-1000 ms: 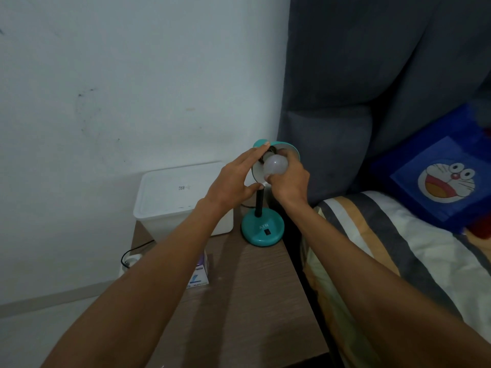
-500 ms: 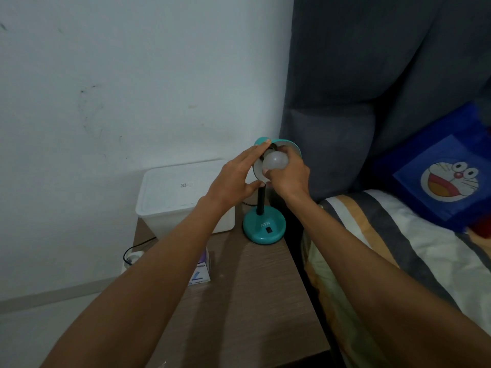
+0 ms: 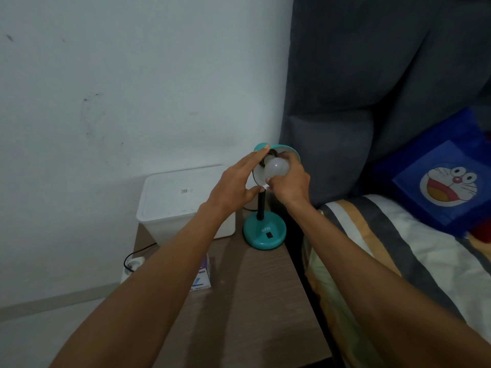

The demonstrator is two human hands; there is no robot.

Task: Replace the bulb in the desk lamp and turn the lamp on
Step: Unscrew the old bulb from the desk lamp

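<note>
Bulb (image 3: 276, 167) sits at the mouth of the teal lamp's shade (image 3: 287, 149). Right hand (image 3: 291, 181) has its grip curled round it, and left hand (image 3: 233, 187) braces the shade's edge with straight fingers. Socket's hidden, so I can't say whether it's seated. Lamp's dark, so I'd guess what's left is twisting it home and then the switch (image 3: 269, 235) on the base (image 3: 255, 232) on the tabletop (image 3: 252, 301).

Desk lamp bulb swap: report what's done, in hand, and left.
Done: nothing looks finished; whether this bulb is the old or the new one cannot be told. In hand: the right hand grips the bulb at the shade, and the left hand steadies the shade with straight fingers. Left: seating the replacement, then pressing the switch on the base; the lamp is unlit.
</note>
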